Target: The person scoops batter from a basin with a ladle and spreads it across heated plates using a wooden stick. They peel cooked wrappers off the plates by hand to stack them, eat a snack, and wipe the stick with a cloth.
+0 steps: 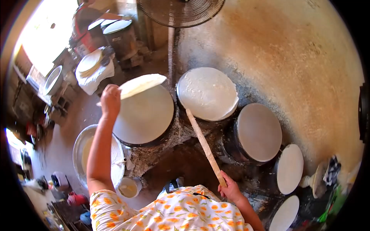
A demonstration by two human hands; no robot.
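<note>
My left hand (111, 101) is closed on the edge of a thin pale flatbread (143, 85), which hangs tilted over a round grey griddle (144, 117). My right hand (230, 186) grips the lower end of a long wooden stick (203, 144). The stick's far end is at the near edge of a second griddle, where a white flatbread (208, 92) covers most of the top. Its right edge curls up slightly. Whether the stick touches this flatbread I cannot tell.
More round griddles (259, 131) curve along the right. Left of me stand a large metal basin (79, 144) and a small bucket (130, 188) with pale liquid. Stacked flatbreads (89, 63) lie on white cloth behind. A fan (181, 11) hangs ahead; another person (84, 23) works at the back left.
</note>
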